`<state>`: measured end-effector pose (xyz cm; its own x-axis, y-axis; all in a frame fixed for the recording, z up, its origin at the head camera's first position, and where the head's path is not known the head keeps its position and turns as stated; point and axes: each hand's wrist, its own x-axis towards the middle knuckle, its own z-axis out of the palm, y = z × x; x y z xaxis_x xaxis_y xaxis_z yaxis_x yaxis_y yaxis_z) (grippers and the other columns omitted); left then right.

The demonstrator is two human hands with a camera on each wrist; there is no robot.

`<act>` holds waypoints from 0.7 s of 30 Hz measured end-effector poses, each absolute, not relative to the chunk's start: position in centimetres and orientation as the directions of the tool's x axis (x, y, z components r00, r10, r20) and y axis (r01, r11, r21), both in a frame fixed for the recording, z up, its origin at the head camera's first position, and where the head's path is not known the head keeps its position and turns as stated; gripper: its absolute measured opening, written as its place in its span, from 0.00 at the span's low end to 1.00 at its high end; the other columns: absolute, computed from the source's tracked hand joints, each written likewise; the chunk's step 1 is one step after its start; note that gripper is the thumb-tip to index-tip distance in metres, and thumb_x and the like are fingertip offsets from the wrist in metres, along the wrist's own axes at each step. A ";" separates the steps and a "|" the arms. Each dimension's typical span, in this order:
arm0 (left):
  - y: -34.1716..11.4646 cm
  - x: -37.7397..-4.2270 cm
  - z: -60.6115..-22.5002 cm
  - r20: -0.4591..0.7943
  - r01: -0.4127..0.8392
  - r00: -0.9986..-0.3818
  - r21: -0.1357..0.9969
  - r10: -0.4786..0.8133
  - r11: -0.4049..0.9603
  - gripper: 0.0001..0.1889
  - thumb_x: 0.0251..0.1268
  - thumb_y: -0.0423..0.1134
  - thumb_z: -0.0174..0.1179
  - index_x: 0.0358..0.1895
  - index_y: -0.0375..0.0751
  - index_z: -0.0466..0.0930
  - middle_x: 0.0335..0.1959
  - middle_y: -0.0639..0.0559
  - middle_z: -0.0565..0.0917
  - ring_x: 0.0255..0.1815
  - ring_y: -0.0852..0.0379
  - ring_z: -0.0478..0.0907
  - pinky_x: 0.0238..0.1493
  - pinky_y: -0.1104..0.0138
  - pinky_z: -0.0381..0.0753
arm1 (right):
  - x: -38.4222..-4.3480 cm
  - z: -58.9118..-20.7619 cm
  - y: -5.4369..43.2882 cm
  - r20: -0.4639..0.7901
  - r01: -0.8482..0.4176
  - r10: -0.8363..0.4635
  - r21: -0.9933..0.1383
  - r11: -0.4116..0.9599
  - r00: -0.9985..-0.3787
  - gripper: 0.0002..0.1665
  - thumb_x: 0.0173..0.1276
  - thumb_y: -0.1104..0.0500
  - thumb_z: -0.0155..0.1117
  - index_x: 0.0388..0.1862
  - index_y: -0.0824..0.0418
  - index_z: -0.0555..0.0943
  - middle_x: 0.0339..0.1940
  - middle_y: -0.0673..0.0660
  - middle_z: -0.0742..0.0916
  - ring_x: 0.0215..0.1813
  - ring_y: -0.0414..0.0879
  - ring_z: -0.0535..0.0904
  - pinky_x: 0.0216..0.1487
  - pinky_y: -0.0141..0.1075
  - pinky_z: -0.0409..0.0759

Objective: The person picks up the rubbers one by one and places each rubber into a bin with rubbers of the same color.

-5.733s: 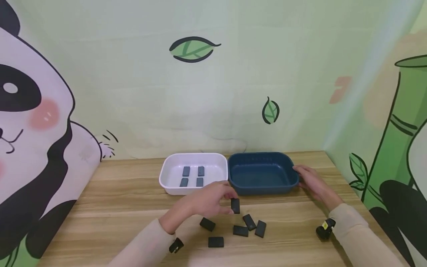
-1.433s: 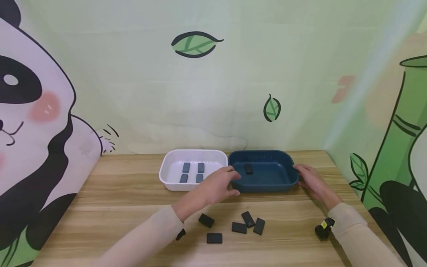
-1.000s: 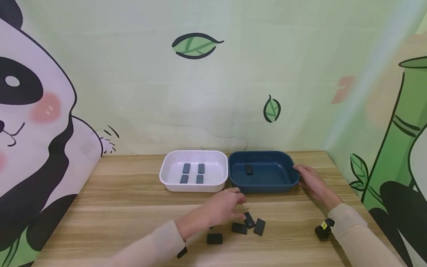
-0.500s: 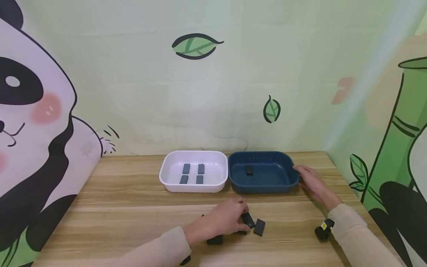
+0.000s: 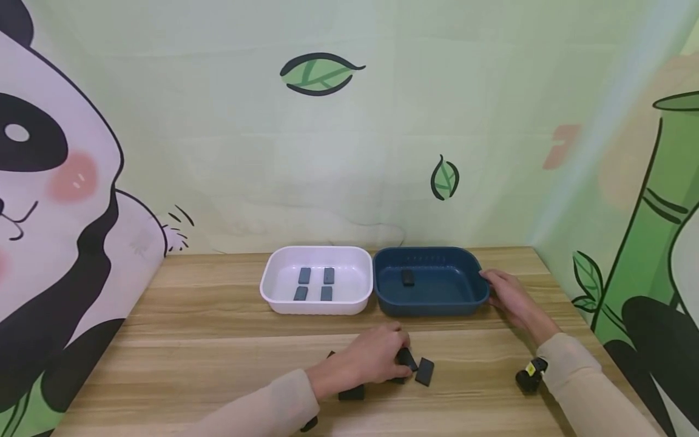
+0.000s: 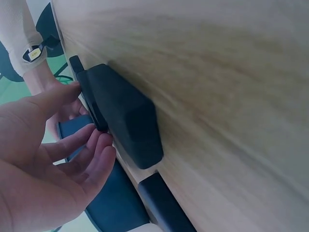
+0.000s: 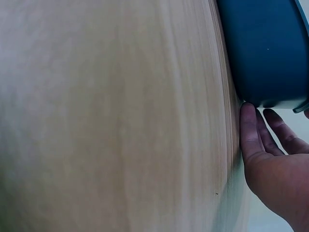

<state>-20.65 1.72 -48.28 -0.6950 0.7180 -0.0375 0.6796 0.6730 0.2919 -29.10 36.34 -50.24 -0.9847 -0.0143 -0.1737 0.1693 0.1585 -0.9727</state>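
Note:
In the head view my left hand (image 5: 377,355) pinches a small black rectangular block (image 5: 406,358) between thumb and fingertips, low over the table. The left wrist view shows that thin block (image 6: 92,99) between them, behind a larger-looking black block (image 6: 126,113). Partly covered by the hand and wrist are other black blocks, one of them a front block (image 5: 352,393). Just right of the fingers lies a loose block (image 5: 425,371). My right hand (image 5: 510,297) touches the right end of a dark blue tray (image 5: 431,308); its fingers (image 7: 250,128) look fairly straight against the outer wall.
A white tray (image 5: 317,308) stands against the blue one's left side and contains several dark blocks (image 5: 304,276). One black block (image 5: 408,278) lies inside the blue tray. Behind the wooden table (image 5: 207,303) hangs a printed cloth backdrop (image 5: 229,152).
A block went into the blue tray between the oldest frame and 1.4 seconds ago. My left hand has since come down to the loose blocks and taken hold of one. The right hand stays put.

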 end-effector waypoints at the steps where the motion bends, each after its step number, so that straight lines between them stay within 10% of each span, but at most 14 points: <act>1: 1.8 -20.7 -48.2 -0.039 0.680 -0.695 0.289 0.718 0.674 0.22 0.62 0.54 0.77 0.53 0.45 0.88 0.47 0.55 0.82 0.41 0.63 0.74 0.40 0.72 0.77 | -29.1 -50.2 36.3 -0.176 0.172 -0.011 -0.973 0.156 -0.984 0.24 0.86 0.50 0.50 0.64 0.68 0.75 0.48 0.45 0.81 0.48 0.33 0.78 0.47 0.30 0.84; 21: 1.6 -21.7 -48.6 -0.024 0.680 -0.703 0.270 0.711 0.682 0.23 0.62 0.53 0.77 0.56 0.46 0.88 0.48 0.53 0.83 0.45 0.60 0.78 0.45 0.69 0.81 | -29.0 -50.3 36.2 -0.181 0.172 -0.024 -0.961 0.218 -0.983 0.37 0.87 0.46 0.46 0.76 0.76 0.64 0.71 0.68 0.73 0.52 0.33 0.76 0.50 0.29 0.83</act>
<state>-21.72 1.58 -48.63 -0.7033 0.7105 -0.0237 0.6798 0.6819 0.2699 -29.02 36.20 -50.25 -0.9831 -0.0236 -0.1814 0.1720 0.2185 -0.9606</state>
